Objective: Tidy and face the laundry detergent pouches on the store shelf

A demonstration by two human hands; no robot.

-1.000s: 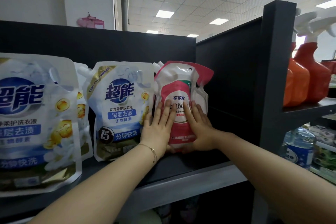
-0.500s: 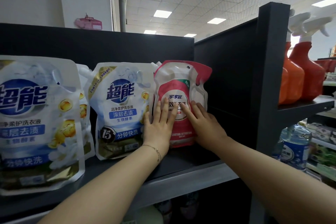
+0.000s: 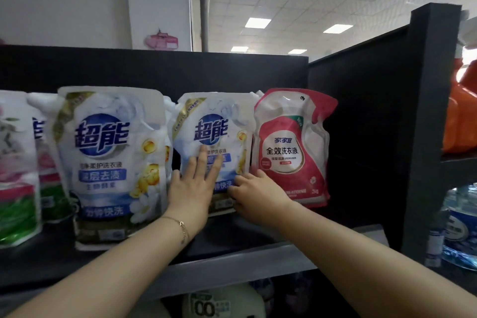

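A long black shelf (image 3: pixel 232 263) is seen, and a row of soap pouches is stood on it. The big pouch (image 3: pixel 111 162) is stood at the left, close to the front edge. The blue pouch (image 3: pixel 214 121) is found in the middle, just beside the red pouch (image 3: pixel 291 147), and it seems to be set further back than the big pouch. The blue pouch is the one being fixed now. The left hand (image 3: pixel 191 188) is laid flat on its front, with the fingers (image 3: pixel 204 160) kept straight and nothing gripped. The right hand (image 3: pixel 255 191) is put at the pouch's lower right edge, with its fingers (image 3: pixel 233 189) bent. Whether that edge is pinched or only touched cannot be told. The pouch is probably soft and floppy, so it should be moved slowly. It is best slid by its bottom and not pushed at the top, or it may be tipped over. Both sides should be held while it is pulled forward. It should be lined up with the big pouch, with the label kept facing out. The red pouch should not be bumped.
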